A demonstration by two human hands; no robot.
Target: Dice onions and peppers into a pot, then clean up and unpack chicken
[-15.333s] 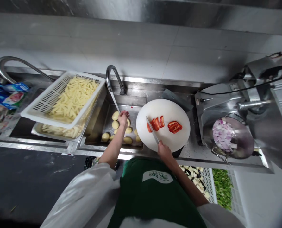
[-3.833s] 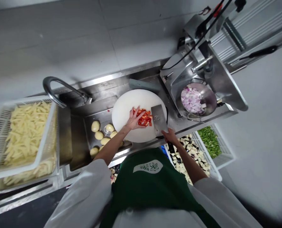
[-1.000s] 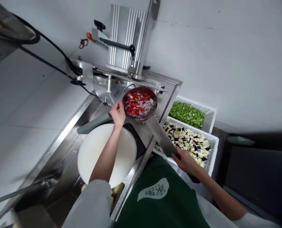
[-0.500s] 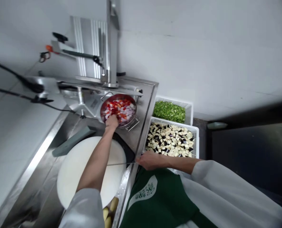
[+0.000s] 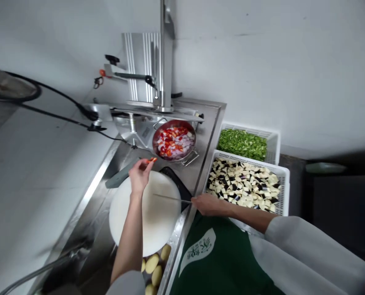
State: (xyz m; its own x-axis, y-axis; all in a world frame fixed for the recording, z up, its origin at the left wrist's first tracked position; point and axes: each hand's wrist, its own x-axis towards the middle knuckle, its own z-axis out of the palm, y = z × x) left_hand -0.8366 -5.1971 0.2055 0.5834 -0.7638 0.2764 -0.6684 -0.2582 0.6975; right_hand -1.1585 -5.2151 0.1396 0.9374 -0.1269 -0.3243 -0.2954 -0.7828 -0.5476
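My left hand (image 5: 140,174) is closed on a small piece of red pepper (image 5: 152,160), above the upper left edge of the round white cutting board (image 5: 160,217). Just beyond it stands a round metal pan (image 5: 174,140) with chopped red pepper and pale purple onion. My right hand (image 5: 208,204) grips a knife (image 5: 171,198) by its handle, its thin blade reaching left over the board. Near that hand, a white basket (image 5: 285,192) holds diced eggplant. A dark flat object (image 5: 177,184) lies partly under the board.
Behind the eggplant, another white basket (image 5: 274,147) holds chopped green pieces. A metal slicing machine (image 5: 166,61) stands at the back of the steel counter (image 5: 208,119). Peeled potatoes (image 5: 156,275) lie below the board. A hose (image 5: 37,275) and black cables (image 5: 56,119) are on the left.
My left hand has come back from the pan to the board's edge, and a red piece now shows in its fingers. The view has shifted left; the knife stays in my right hand.
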